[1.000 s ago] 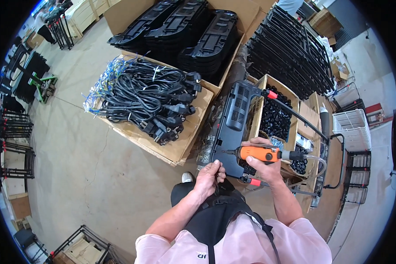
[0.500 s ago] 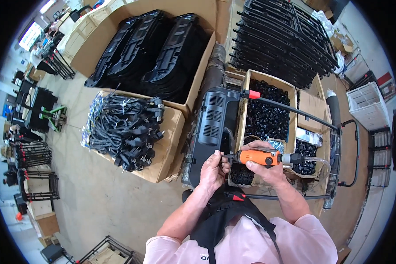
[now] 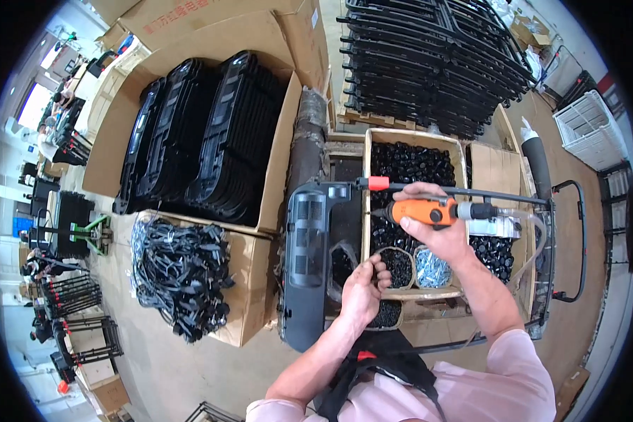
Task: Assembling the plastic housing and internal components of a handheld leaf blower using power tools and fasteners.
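My right hand (image 3: pixel 439 235) grips an orange air screwdriver (image 3: pixel 429 212) with a clear hose at its back end. The tool's tip points left over a wooden bin of black plastic parts. Lower down, my left hand (image 3: pixel 362 292) is closed in a pinch, and whatever it holds is too small to make out. Just left of the hands lies a long black plastic cover (image 3: pixel 304 246) with vents. A black tubular metal frame (image 3: pixel 485 193) joins its far end beside a red piece (image 3: pixel 378 183). Beside my left fingers sit a container of small black screws (image 3: pixel 399 269) and a bag of silver screws (image 3: pixel 434 269).
A large carton (image 3: pixel 280 151) of stacked black covers stands at the far left. Nearer, bundled black power cables (image 3: pixel 179 274) lie on a cardboard box (image 3: pixel 250 281). Stacked black metal frames (image 3: pixel 436 63) fill the far side. A white crate (image 3: pixel 589 130) stands right.
The screwdriver has come away from my left hand and moved farther off. My left hand has dropped nearer, still pinched, beside the screw containers. The whole view has shifted.
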`<state>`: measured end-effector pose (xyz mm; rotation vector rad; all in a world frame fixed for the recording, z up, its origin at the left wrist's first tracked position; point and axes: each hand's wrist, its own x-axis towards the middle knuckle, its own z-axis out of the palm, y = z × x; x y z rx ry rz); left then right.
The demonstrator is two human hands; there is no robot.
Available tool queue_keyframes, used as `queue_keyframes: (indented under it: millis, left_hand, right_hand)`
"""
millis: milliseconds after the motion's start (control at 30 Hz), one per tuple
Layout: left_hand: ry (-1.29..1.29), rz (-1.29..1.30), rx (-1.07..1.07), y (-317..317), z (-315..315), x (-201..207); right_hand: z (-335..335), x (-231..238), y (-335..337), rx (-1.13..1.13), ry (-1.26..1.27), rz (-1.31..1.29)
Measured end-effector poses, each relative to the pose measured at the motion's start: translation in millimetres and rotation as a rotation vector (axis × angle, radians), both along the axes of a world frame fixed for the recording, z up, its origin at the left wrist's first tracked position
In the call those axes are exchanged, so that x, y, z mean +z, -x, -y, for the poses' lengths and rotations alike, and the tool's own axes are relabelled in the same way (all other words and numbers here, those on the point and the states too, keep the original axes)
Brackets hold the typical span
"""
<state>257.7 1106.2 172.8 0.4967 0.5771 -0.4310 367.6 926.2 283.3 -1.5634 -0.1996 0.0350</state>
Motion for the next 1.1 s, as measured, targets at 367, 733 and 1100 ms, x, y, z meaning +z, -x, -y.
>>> queue_keyframes:
  millis: [367,733,1100]
  left_hand:
    - [-0.122,-0.011,-0.091,-25.4,-15.2,-29.5]
    - [-0.012,-0.009,0.069,-74.9,-21.3,-42.0]
    - [0.041,-0.121,0.197,-130.4,-17.2,-40.1]
  right_hand:
    - [-30.7,-20.2,-105.2,0.128,0.219,-0.021]
    - [-57.9,-34.7,-126.5,0.158,0.558,0.154]
    - [-65.6,-23.9,-130.9,0.224,0.583,0.109]
